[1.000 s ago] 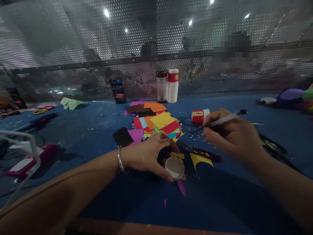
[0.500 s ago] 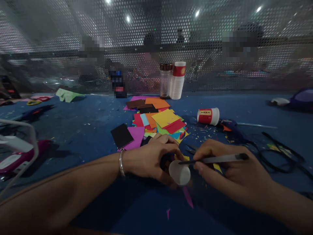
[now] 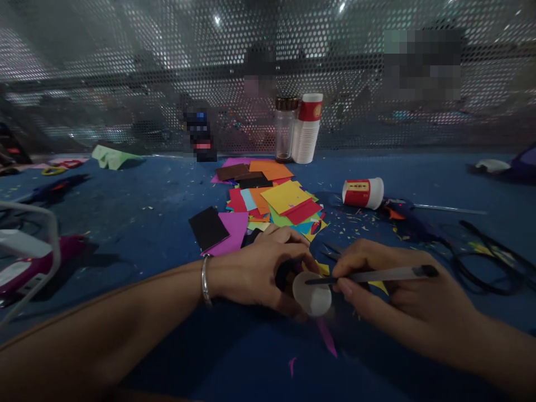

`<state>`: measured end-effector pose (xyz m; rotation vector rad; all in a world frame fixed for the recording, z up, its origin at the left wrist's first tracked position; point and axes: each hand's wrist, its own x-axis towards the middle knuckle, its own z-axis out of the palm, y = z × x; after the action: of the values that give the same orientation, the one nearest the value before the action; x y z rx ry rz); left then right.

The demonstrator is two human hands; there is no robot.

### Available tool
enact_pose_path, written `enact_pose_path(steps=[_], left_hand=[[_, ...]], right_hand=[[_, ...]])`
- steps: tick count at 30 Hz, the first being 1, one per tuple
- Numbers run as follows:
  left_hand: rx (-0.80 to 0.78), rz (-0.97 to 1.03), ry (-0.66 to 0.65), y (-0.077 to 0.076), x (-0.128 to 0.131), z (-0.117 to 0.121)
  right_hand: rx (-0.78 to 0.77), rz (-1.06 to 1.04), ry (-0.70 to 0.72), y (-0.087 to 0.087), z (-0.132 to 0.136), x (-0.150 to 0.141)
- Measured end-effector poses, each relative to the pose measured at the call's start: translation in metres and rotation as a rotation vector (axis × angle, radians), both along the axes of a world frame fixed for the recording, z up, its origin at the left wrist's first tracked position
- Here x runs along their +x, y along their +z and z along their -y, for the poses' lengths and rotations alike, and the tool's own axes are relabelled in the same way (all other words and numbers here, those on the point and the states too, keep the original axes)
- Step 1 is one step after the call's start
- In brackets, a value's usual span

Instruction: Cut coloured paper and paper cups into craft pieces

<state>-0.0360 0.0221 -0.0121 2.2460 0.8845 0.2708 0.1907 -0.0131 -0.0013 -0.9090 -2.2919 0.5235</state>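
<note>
The white cup (image 3: 313, 298), taken as the landmark, is at the left hand (image 3: 268, 271). That hand lies directly left of it, thumb and forefinger arched apart around its near and far sides, apparently gripping; the thumb's contact is partly hidden. The right hand (image 3: 406, 287), right of the cup, pinches a pen (image 3: 383, 274) between thumb and fingertips. The pen's tip overlaps the cup's pale round face; whether it touches cannot be told.

Hazards, as judged: the cup looks light and its wall thin, so uneven pressure from the left hand could dent or tilt it, and a hard push of the pen could make it skid or mark it astray. A purple strip (image 3: 328, 338), just nearer the viewer than the cup, could catch or shift should the cup slide. Scissors (image 3: 332, 251), just beyond the cup and partly covered by the right hand, could snag its fingers if it strayed forward.
</note>
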Motion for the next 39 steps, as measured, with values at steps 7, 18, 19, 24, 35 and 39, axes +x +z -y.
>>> enact_pose_path(steps=[7,18,19,24,35,39], left_hand=[[0.012,0.041,-0.011,-0.0043,-0.0014,-0.0007],[0.039,0.037,-0.025,-0.0053,-0.0020,-0.0012],[0.041,0.039,-0.025,-0.0053,-0.0021,-0.0011],[0.033,0.035,-0.015,-0.0044,-0.0017,-0.0009],[0.030,0.012,-0.018,-0.0025,-0.0019,-0.0011],[0.021,0.011,-0.014,-0.0018,-0.0016,-0.0008]], right_hand=[[-0.007,0.038,-0.019,-0.0026,0.0012,0.0019],[0.013,0.064,0.016,-0.0007,0.0011,-0.0011],[0.003,0.067,0.016,-0.0003,0.0011,-0.0016],[-0.052,0.055,0.020,0.0015,0.0013,-0.0029],[-0.079,0.068,0.052,0.0036,0.0020,-0.0024],[-0.087,0.061,0.057,0.0054,0.0021,-0.0027]])
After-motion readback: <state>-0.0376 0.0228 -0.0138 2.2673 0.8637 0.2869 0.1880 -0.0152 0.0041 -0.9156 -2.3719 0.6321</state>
